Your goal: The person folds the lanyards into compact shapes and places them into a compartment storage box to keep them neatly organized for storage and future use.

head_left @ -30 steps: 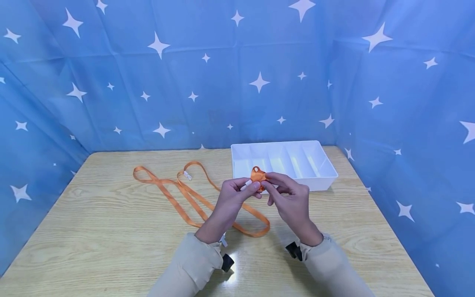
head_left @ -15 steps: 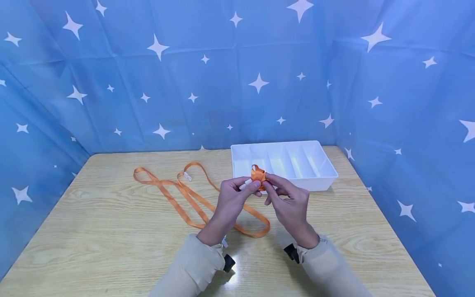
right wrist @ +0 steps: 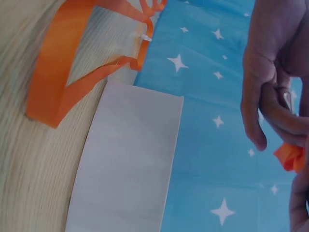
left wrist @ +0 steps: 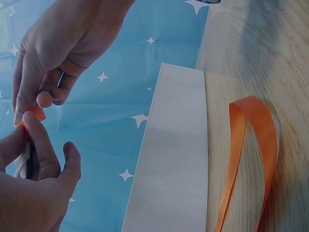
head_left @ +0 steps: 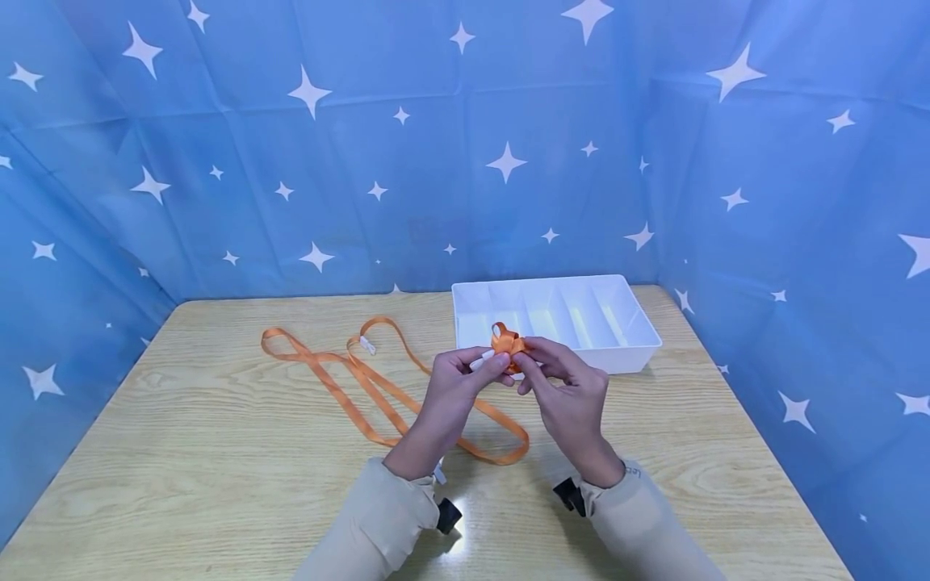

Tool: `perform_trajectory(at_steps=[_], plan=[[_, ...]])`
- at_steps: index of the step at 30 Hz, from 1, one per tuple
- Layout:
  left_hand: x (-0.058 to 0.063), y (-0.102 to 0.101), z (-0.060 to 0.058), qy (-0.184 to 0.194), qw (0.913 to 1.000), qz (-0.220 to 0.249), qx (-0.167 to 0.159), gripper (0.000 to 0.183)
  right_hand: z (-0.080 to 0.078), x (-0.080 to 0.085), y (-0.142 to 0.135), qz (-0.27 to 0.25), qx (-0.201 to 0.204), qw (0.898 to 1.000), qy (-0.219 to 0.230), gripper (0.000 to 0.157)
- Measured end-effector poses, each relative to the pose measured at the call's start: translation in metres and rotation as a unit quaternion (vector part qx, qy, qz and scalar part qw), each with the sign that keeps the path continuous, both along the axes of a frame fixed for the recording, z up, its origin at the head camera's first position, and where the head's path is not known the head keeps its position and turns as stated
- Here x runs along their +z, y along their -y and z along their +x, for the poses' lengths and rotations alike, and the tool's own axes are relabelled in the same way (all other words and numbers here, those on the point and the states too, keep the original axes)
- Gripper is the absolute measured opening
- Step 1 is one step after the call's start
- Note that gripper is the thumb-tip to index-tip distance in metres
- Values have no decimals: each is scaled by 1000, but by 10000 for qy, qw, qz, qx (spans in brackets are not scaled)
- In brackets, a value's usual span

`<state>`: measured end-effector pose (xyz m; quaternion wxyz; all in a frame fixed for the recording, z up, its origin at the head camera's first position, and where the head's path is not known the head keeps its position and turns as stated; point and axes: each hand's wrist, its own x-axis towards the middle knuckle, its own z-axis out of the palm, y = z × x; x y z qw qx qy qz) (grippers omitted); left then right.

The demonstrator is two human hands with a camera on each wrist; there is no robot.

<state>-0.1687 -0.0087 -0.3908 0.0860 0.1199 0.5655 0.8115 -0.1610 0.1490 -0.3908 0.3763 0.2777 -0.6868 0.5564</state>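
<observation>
Both hands are raised in front of the white tray (head_left: 630, 361), holding a small folded bundle of orange lanyard (head_left: 506, 340). My left hand (head_left: 456, 386) pinches the bundle from the left, with a white end piece (head_left: 479, 361) beside its fingertips. From the other side, my right hand (head_left: 574, 395) pinches the ribbon between thumb and index finger. A small loop stands up at the top of the bundle. In the right wrist view only a folded orange tip of the lanyard (right wrist: 291, 157) shows between the hands; fingers hide the rest.
Another length of orange lanyard (head_left: 341, 387) lies in loose loops on the wooden table (head_left: 182, 452), left of and below the hands. A white clip (head_left: 367, 345) sits on it. The tray has several compartments. A blue star-patterned curtain (head_left: 407, 161) stands behind the table.
The ribbon bundle has changed shape: its upper loop stands more open and a fold has spread toward the right fingers. Both hands stay in nearly the same place.
</observation>
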Motion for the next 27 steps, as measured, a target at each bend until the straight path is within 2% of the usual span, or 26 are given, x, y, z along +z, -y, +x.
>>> perform_trajectory(at_steps=[6, 12, 16, 19, 24, 27], plan=[[-1, 0, 0, 45, 9999, 82, -89, 30, 1, 0, 1, -119, -5, 9999, 63, 37], [-1, 1, 0, 135, 9999, 32, -46, 31, 2, 0, 2, -217, -92, 9996, 158, 35], [-1, 1, -1, 170, 9997, -65, 170, 29, 1, 0, 3, -326, -209, 9989, 247, 31], [-1, 3, -3, 133, 9988, -215, 409, 29, 1, 1, 2, -355, -213, 9979, 490, 28], [-2, 6, -10, -30, 9948, -671, 767, 30, -4, -2, -1, 70, -517, 9927, 1090, 27], [-3, 6, -16, -39, 9914, -890, 963, 30, -8, -6, -4, 327, -711, 9887, 1278, 27]])
